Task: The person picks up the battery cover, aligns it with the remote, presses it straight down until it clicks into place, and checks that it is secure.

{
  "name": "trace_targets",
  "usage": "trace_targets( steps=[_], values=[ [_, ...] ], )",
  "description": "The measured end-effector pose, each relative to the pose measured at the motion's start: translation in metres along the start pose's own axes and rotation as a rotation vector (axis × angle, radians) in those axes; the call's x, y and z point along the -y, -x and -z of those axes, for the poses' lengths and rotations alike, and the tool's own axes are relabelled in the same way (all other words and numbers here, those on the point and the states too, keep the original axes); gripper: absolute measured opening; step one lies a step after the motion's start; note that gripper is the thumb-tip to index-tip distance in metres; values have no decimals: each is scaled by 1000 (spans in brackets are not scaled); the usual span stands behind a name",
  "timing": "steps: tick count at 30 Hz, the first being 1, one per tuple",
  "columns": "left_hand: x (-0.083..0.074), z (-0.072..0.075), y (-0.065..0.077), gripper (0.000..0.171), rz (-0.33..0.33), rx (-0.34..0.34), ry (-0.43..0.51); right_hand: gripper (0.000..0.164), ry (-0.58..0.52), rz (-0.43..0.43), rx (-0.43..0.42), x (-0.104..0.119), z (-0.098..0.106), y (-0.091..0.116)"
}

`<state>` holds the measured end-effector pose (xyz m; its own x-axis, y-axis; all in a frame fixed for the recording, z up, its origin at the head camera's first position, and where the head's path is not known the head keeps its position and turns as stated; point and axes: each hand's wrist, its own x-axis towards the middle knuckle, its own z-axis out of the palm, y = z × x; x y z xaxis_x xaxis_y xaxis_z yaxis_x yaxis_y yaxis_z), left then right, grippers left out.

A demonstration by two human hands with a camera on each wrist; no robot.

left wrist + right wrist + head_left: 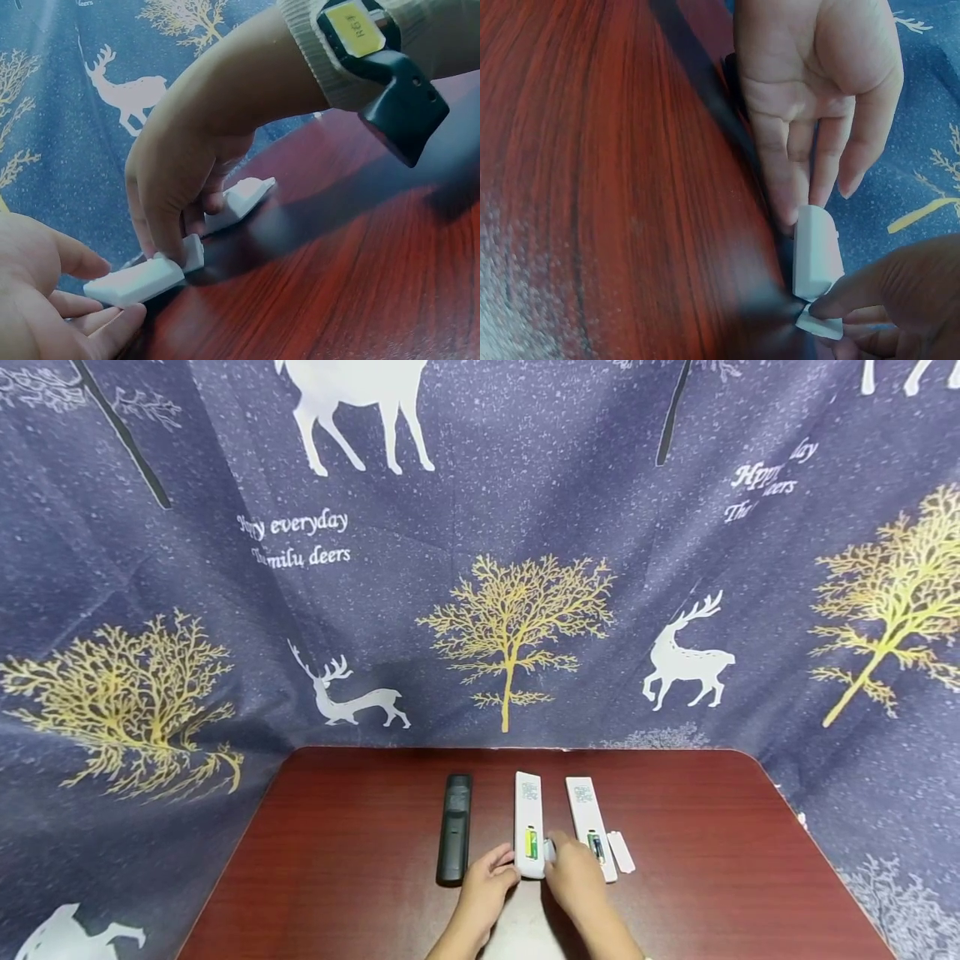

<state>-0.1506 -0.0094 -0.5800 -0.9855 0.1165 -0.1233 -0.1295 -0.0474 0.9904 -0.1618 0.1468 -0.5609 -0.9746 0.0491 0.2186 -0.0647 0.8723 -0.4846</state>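
Note:
A white remote control [528,814] lies back side up, its battery compartment uncovered with yellow-green batteries [532,843] inside. My left hand [486,885] touches the near left side of this remote, its fingers fairly straight. On the other side, my right hand [576,870] pinches a small white battery cover [193,253] beside the remote's near end. From the right wrist view, the cover [821,322] sits close against the remote's end [816,251]. Fingers of the right hand partly hide the cover in the head view.
A second white remote [587,806] lies to the right, its compartment uncovered with batteries [596,845] showing. Its loose white cover [621,852] rests alongside. To the left lies a black remote [453,831]. Behind the reddish-brown table [337,843] hangs a patterned blue cloth [420,527].

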Motion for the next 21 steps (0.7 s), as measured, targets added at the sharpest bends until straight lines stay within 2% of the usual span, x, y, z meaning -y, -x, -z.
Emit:
trace_targets(
  steps=[12,21],
  values=[
    [0,-2,-10,54,20,28,25,38,-48,12,-9,2,-4,2],
    [5,-2,-17,58,66,6,58,40,-59,12,4,4,-6,3]
  ],
)
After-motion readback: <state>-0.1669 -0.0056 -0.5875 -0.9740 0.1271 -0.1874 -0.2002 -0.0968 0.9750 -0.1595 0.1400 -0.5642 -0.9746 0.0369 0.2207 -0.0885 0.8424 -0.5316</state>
